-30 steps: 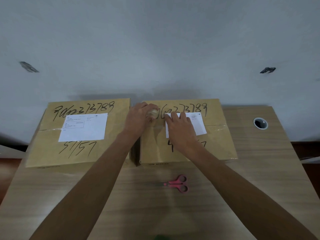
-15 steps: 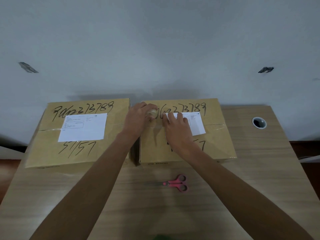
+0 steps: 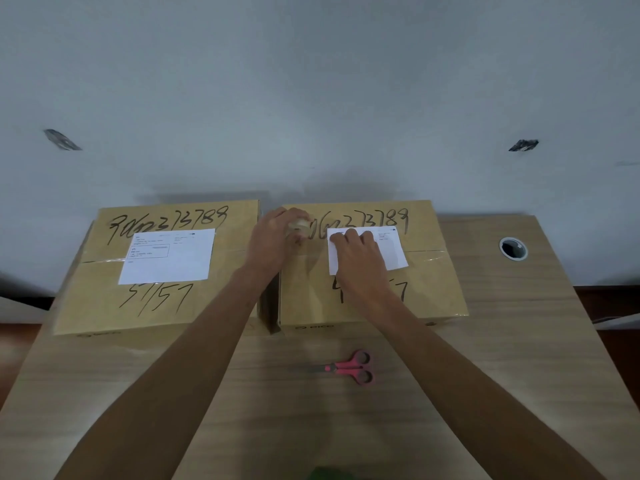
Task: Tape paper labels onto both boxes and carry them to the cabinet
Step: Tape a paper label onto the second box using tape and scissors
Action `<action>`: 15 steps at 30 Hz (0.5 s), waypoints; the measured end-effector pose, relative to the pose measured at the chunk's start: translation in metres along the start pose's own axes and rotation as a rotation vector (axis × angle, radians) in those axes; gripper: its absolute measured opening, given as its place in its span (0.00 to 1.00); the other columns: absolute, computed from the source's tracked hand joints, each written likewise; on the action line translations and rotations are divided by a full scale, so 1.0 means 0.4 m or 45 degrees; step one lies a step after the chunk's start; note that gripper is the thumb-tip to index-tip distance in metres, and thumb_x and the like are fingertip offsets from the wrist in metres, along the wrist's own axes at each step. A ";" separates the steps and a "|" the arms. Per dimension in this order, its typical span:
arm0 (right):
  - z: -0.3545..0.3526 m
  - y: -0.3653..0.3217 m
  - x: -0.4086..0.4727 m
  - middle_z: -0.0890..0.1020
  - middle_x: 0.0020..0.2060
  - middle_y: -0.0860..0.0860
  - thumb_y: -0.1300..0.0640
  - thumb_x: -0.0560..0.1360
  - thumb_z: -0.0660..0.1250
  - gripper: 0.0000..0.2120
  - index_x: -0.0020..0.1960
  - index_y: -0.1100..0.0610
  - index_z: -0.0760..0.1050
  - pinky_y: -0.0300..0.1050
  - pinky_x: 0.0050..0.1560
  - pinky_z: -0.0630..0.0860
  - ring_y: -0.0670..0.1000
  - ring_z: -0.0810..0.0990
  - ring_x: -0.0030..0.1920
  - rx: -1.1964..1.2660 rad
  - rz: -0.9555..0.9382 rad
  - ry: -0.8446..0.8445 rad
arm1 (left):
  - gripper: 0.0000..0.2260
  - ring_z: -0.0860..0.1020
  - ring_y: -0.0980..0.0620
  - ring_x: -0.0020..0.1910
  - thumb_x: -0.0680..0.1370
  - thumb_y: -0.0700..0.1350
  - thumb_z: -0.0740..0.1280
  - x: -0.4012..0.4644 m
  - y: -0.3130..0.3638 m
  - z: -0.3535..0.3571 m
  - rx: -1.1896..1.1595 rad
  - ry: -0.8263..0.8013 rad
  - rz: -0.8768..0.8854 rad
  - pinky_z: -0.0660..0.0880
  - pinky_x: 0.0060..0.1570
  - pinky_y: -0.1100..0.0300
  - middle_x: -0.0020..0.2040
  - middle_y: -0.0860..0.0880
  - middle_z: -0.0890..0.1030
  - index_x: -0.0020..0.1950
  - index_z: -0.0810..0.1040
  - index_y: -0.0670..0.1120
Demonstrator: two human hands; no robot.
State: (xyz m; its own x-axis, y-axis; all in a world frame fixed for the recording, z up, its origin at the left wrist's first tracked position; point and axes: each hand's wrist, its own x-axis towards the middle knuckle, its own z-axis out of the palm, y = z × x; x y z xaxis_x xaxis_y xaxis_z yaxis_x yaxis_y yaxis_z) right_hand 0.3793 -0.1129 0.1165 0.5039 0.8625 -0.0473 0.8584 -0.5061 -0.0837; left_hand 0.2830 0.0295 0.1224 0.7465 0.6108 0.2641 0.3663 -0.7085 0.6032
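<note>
Two brown cardboard boxes with black handwritten numbers stand side by side at the back of the desk. The left box (image 3: pixel 104 292) carries a white paper label (image 3: pixel 168 255) on its top. On the right box (image 3: pixel 433 285) lies a second white label (image 3: pixel 393 247), and my right hand (image 3: pixel 360 261) presses flat on its left part, fingers together. My left hand (image 3: pixel 273 242) grips a roll of clear tape (image 3: pixel 300 227) at the right box's top left, just left of that label.
Pink-handled scissors (image 3: pixel 349 367) lie on the wooden desk (image 3: pixel 519 341) in front of the right box. A round cable hole (image 3: pixel 513 248) sits at the desk's right rear. A pale wall rises directly behind the boxes.
My right hand has slid slightly left and back along the right label. My left hand with the tape roll has stayed almost still.
</note>
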 end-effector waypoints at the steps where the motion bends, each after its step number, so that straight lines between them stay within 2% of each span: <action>1: -0.001 0.004 0.002 0.72 0.61 0.55 0.62 0.73 0.66 0.23 0.67 0.58 0.66 0.49 0.58 0.68 0.58 0.69 0.59 0.042 0.004 0.010 | 0.11 0.77 0.49 0.42 0.70 0.35 0.71 -0.002 0.001 -0.004 -0.037 0.012 -0.010 0.72 0.40 0.61 0.46 0.46 0.81 0.50 0.82 0.45; 4: -0.011 0.013 0.005 0.74 0.61 0.56 0.62 0.77 0.60 0.17 0.66 0.60 0.69 0.49 0.59 0.68 0.57 0.69 0.59 0.235 0.033 0.031 | 0.11 0.79 0.49 0.45 0.69 0.36 0.73 -0.014 0.002 -0.011 -0.107 0.025 -0.065 0.77 0.45 0.55 0.48 0.47 0.82 0.49 0.81 0.44; 5: -0.015 0.016 0.005 0.74 0.61 0.56 0.62 0.78 0.58 0.16 0.65 0.61 0.70 0.48 0.58 0.68 0.57 0.69 0.59 0.321 0.052 0.062 | 0.11 0.79 0.51 0.45 0.69 0.37 0.74 -0.021 0.002 -0.012 -0.120 0.022 -0.099 0.77 0.45 0.58 0.48 0.48 0.82 0.49 0.80 0.45; 8: -0.022 0.020 -0.008 0.76 0.59 0.55 0.63 0.78 0.59 0.14 0.63 0.61 0.72 0.46 0.54 0.68 0.56 0.69 0.60 0.497 0.071 0.169 | 0.11 0.77 0.65 0.43 0.68 0.38 0.75 -0.049 0.007 -0.019 -0.202 0.055 -0.170 0.70 0.41 0.76 0.44 0.55 0.80 0.47 0.79 0.48; 10: -0.024 0.023 -0.018 0.77 0.58 0.55 0.64 0.78 0.60 0.13 0.61 0.61 0.74 0.45 0.53 0.68 0.55 0.69 0.59 0.541 0.047 0.212 | 0.13 0.75 0.70 0.43 0.68 0.39 0.76 -0.067 0.014 -0.027 -0.277 0.086 -0.197 0.68 0.40 0.79 0.42 0.60 0.78 0.47 0.78 0.51; 13: -0.031 0.018 -0.032 0.79 0.55 0.55 0.64 0.77 0.61 0.11 0.58 0.62 0.77 0.44 0.55 0.69 0.56 0.72 0.58 0.682 0.033 0.307 | 0.15 0.74 0.68 0.42 0.67 0.40 0.77 -0.093 0.028 -0.038 -0.331 0.136 -0.223 0.68 0.39 0.77 0.41 0.64 0.77 0.45 0.76 0.55; 15: -0.042 0.008 -0.050 0.81 0.53 0.52 0.63 0.78 0.63 0.11 0.58 0.59 0.80 0.43 0.54 0.72 0.52 0.76 0.54 0.966 0.094 0.315 | 0.16 0.75 0.65 0.42 0.66 0.41 0.77 -0.111 0.040 -0.040 -0.347 0.161 -0.241 0.69 0.38 0.75 0.42 0.63 0.77 0.45 0.74 0.56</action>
State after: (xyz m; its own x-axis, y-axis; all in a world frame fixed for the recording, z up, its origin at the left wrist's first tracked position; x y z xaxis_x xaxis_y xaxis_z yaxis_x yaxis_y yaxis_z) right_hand 0.3735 -0.1315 0.1340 0.6399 0.7565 0.1351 0.5673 -0.3465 -0.7470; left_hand 0.2468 -0.0032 0.1324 0.5984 0.7735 0.2090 0.3176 -0.4685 0.8244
